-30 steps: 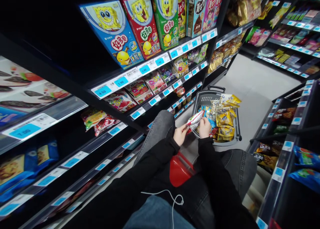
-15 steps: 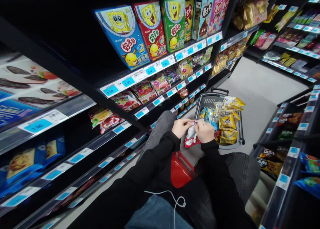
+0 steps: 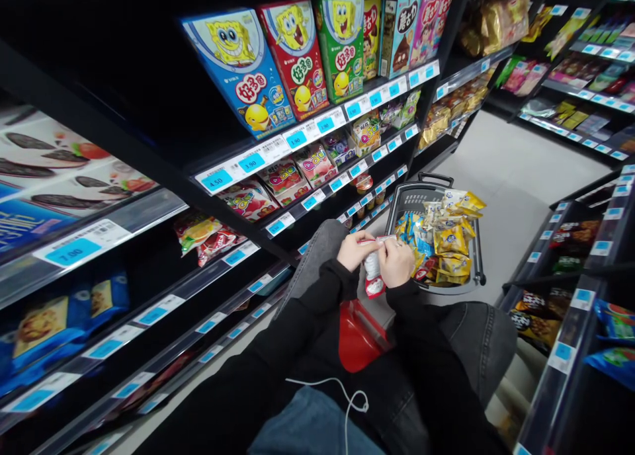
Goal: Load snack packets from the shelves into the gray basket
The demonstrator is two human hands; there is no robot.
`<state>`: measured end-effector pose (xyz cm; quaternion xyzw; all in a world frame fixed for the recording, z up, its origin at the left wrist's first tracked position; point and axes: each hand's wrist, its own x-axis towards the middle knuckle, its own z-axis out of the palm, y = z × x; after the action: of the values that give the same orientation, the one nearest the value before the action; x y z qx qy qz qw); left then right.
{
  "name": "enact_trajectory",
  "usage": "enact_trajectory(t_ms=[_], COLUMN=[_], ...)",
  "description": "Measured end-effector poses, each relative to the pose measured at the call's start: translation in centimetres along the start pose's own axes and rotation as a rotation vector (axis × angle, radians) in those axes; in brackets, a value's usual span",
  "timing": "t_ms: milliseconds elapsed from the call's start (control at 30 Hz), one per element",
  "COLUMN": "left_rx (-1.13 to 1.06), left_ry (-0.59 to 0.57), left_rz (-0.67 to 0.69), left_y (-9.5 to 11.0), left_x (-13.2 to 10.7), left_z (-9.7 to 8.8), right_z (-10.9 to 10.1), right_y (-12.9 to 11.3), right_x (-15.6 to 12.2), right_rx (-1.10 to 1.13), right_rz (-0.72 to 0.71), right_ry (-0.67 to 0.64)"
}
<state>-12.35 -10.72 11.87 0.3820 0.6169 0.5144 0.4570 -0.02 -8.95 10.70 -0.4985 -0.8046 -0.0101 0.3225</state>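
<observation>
Both my hands hold a small red and white snack packet (image 3: 372, 273) in front of me, above my knees. My left hand (image 3: 353, 250) pinches its top left edge and my right hand (image 3: 397, 263) grips its top right, so the packet hangs down between them. Just beyond the hands a grey shopping basket (image 3: 415, 194) stands on the floor, heaped with yellow and blue snack bags (image 3: 449, 233). A red thing (image 3: 358, 339) lies between my legs, partly hidden by my black sleeves.
Black shelves on the left carry cartoon snack boxes (image 3: 278, 65), sweet packets (image 3: 282, 180) and blue price tags (image 3: 251, 162). More stocked shelves (image 3: 580, 263) stand close on the right. The grey aisle floor (image 3: 506, 177) runs on past the basket. A white cable (image 3: 342, 389) crosses my lap.
The packet, first held flat and level toward the basket, was turned upright and drawn nearer. Both hands closed in on its top edge.
</observation>
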Motion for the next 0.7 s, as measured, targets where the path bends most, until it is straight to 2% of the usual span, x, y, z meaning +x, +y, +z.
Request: enact_trajectory(t_ms=[67,133,267,400,467,567,633,700], left_rx=[0.08,0.077,-0.089,-0.187,-0.236,-0.277,-0.288,-0.315], left_ry=[-0.012,0.057,0.197,0.209,0.132,0.034,0.072,0.168], left_rz=[0.025,0.033,0.049,0.051,0.02,-0.047,-0.079,-0.103], left_y=[0.3,0.2,-0.4,-0.8,-0.7,-0.4,-0.1,0.3], left_x=[0.2,0.2,-0.1,-0.2,-0.2,-0.1,0.1,0.2], left_z=[-0.9,-1.3,-0.6,0.0,0.0,-0.2,-0.4,-0.7], right_z=[0.1,0.3,0.2,-0.1,0.1,0.8,1.2,1.3], right_y=[-0.1,-0.4,-1.4,-1.2,-0.6,0.1,0.3,0.2], right_x=[0.0,-0.1,-0.1,0.1,0.2,0.1,0.0,-0.1], right_rx=[0.003,0.005,0.006,0.055,0.186,0.496,0.691,0.857], right_rz=[-0.064,-0.041,0.149,0.304,0.382,0.465,0.457,0.397], right_ry=[-0.028,-0.043,-0.045,-0.001,-0.01,-0.091,-0.124,-0.144])
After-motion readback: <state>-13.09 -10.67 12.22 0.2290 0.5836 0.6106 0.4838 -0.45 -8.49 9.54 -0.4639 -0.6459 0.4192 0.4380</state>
